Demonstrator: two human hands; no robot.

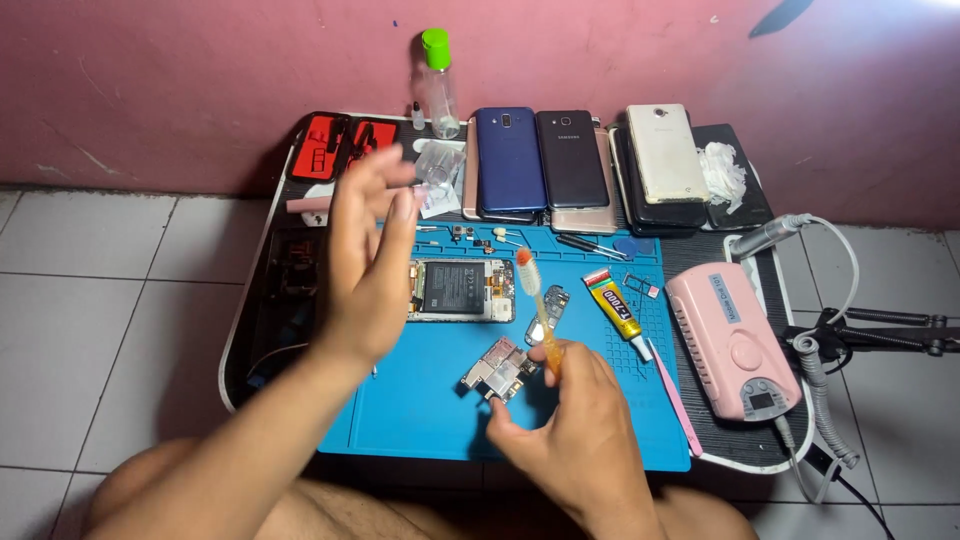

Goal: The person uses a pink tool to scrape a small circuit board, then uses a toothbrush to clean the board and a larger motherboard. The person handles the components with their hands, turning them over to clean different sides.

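worktop (262, 300): small dark table against a pink wall, tiled floor around it.
blue mat (420, 410): covers the middle and near edge of the worktop.
pink machine (735, 340): sits at the right edge, cable curling off it.
row of phones (575, 160): lined up along the far edge, face down, a clear bottle with a green cap (437, 85) at their left.
left hand (365, 260): lifted above the mat's left side, fingers spread, empty, grip apart.
right hand (575, 430): near edge, grip clamped on the toothbrush (537, 305), bristles pointing to the far edge.
opened phone (460, 290): mid-mat, battery showing.
circuit board (500, 370): on the mat, just beside the right hand's fingers.
glue tube (615, 310): right of the brush.
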